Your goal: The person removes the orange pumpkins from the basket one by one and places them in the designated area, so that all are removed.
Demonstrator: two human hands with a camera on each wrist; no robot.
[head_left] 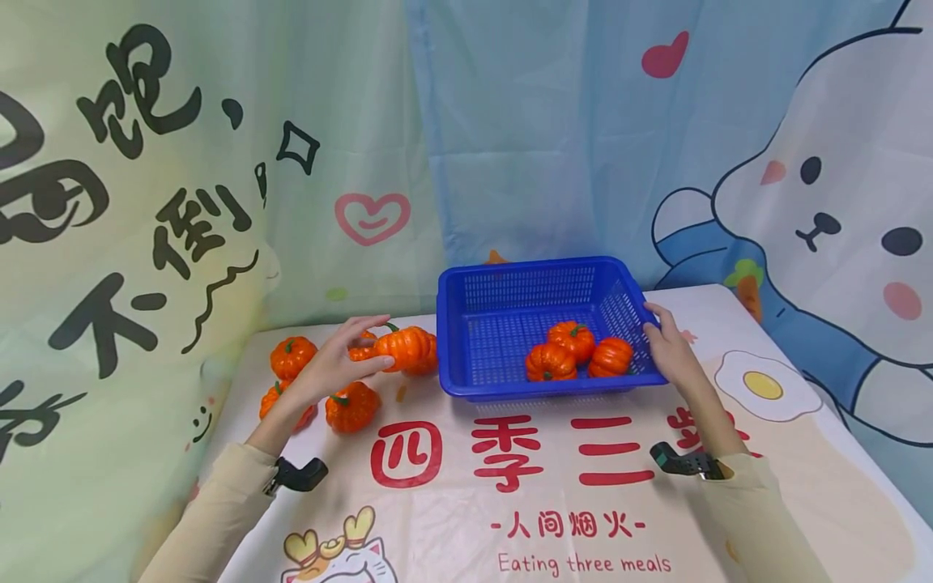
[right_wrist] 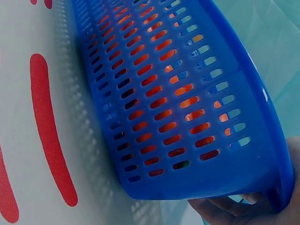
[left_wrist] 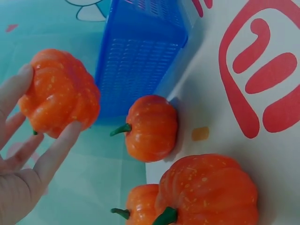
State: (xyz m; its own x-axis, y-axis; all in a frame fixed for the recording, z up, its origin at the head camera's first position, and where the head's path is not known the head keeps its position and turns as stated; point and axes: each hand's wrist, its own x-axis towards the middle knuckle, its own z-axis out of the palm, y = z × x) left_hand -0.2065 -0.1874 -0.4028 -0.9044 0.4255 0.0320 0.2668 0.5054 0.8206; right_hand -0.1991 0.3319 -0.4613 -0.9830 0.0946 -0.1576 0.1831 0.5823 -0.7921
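My left hand (head_left: pixel 342 356) holds a small orange pumpkin (head_left: pixel 405 348) between thumb and fingers, just left of the blue plastic basket (head_left: pixel 484 389). In the left wrist view that pumpkin (left_wrist: pixel 61 91) is lifted off the table, beside the basket wall (left_wrist: pixel 136 70). My right hand (head_left: pixel 670 344) grips the basket's right rim; in the right wrist view its fingers (right_wrist: pixel 220 211) curl around the corner. Inside the basket, three pumpkins (head_left: pixel 572 342) sit together toward the right side.
Several more pumpkins (head_left: pixel 353 406) stand on the table at the left, around and below my left hand; one pumpkin (left_wrist: pixel 152 129) lies close to the basket. A printed cloth (head_left: pixel 568 486) covers the table, and a patterned curtain (head_left: pixel 510 121) hangs right behind it.
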